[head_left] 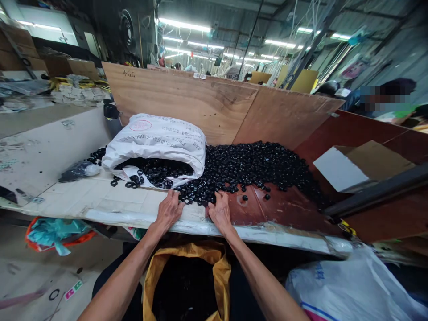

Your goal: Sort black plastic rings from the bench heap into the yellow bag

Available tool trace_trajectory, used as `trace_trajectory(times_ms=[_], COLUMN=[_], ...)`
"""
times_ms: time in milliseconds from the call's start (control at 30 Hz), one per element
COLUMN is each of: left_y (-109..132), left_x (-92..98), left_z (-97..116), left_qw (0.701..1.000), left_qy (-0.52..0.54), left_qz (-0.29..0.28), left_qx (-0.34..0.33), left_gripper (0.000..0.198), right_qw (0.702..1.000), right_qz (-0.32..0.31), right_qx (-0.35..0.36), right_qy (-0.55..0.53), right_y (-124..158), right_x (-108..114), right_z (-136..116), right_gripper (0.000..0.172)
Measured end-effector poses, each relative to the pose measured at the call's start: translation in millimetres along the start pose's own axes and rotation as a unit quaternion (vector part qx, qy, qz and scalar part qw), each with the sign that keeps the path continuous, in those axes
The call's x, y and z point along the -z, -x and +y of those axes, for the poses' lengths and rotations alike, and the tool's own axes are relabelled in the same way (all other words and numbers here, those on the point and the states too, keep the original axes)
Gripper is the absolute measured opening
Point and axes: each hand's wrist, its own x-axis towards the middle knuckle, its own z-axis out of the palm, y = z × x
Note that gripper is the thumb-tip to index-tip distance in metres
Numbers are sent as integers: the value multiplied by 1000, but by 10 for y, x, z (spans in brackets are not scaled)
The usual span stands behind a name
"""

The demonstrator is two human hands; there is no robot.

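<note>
My left hand (170, 208) rests at the front edge of a heap of small black plastic rings (264, 162), its fingers curled round a few of them. Opposite it, my right hand (220, 211) is bent round rings at the same edge, thumb towards the left hand. More rings lie in the gap between both hands. Just behind the left hand, a white woven sack (160, 131) lies on its side, mouth towards me, with rings spilling out. Below my forearms, a yellow sack (152, 278) stands with its mouth open and dark contents inside.
Wooden boards (187, 93) wall the worktable (123, 200) at the back. A cardboard box (361, 165) is at the right, above a dark metal bar (377, 189). A clear plastic bag (78, 171) lies left; a large plastic bag (354, 285) sits low right. A person is behind the partition.
</note>
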Motion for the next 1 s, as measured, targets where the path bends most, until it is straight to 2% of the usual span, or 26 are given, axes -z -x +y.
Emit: trace_trajectory(times_ms=[100,167,267,333,433,533,633,733,800,900,1000], left_y=[35,58,88,104,117,117,112,121,140,170,181], left_x=[-25,-13,1,-3,-15,-14,5,29,42,53,50], left_z=[4,-58,-143,-159,-133,-104,-104,-111,-103,-75,-54], left_qw=[997,993,985,984,988,989,985,978,972,968,971], left_qy=[45,95,157,166,138,114,127,164,192,207,192], left_qz=[3,23,60,68,41,3,-17,-4,3,-33,-71], left_qx=[-57,-59,-23,-19,-56,-94,-111,-127,-139,-140,-125], left_gripper=[45,50,32,18,15,18,12,5,7,3,16], right_qw=[999,998,996,994,985,978,979,981,983,984,982], right_qz=[-16,-19,22,15,-80,-140,-144,-128,-116,-109,-104], right_qx=[9,14,24,56,128,150,140,138,135,119,111], right_qy=[-27,-53,-77,-87,-79,-45,-37,-40,-48,-75,-110], right_y=[60,80,112,143,189,212,217,216,215,211,207], right_x=[-52,-16,106,185,229,197,164,164,172,189,214], right_z=[-108,-168,-261,-328,-412,-442,-432,-418,-414,-412,-414], right_gripper=[53,54,42,28,18,18,20,17,15,9,9])
